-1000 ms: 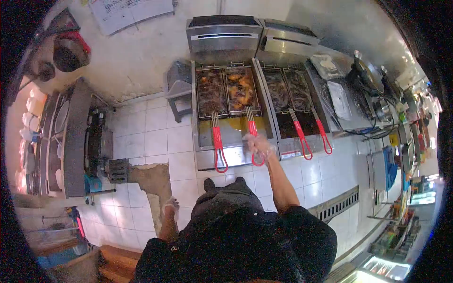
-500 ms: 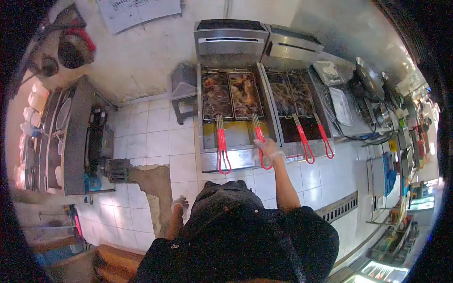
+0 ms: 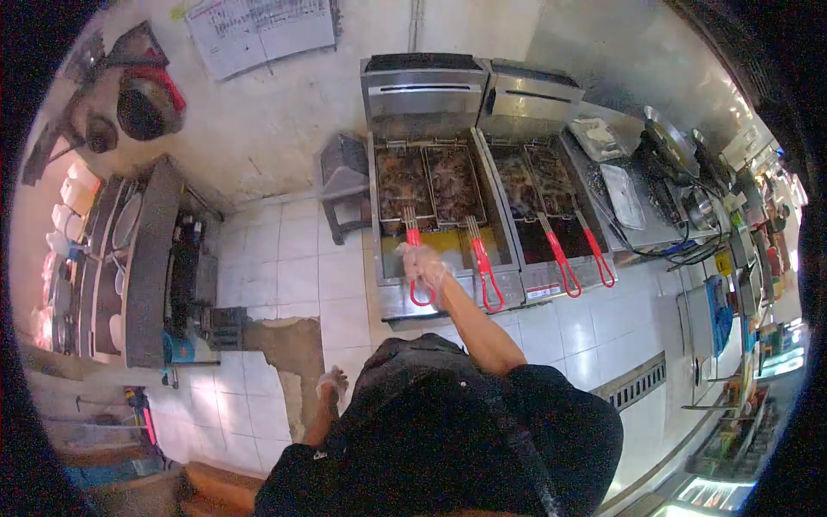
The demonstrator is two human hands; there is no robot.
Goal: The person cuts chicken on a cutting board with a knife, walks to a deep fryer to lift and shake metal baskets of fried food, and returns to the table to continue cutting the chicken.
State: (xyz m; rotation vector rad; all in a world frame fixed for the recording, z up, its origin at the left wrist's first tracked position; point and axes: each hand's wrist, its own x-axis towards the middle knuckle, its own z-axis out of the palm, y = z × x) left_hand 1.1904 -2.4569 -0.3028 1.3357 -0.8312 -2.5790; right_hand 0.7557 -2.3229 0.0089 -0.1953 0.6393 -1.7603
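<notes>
My right hand [image 3: 420,265], in a clear glove, is wrapped round the red handle of the leftmost fry basket [image 3: 401,185]. This basket sits in the left deep fryer [image 3: 444,306], with browned food in bubbling oil. Beside it, in the same vat, rests a second fry basket [image 3: 457,185] with its red handle [image 3: 486,276] untouched. Yellowish oil shows in front of both baskets. My left hand [image 3: 332,379], also gloved, hangs low beside my body over the floor, holding nothing, its fingers loosely apart.
A second deep fryer [image 3: 543,254] stands to the right, holding two more red-handled baskets. Trays [image 3: 622,196] and a wok [image 3: 672,146] are on the counter beyond. At left are a small stool [image 3: 345,185] and a dark shelf unit [image 3: 151,258]. The floor has a broken patch [image 3: 289,349].
My right hand has left the second basket's handle and moved left onto the leftmost handle. Food in the second basket has sunk lower in the oil. My left hand stays low.
</notes>
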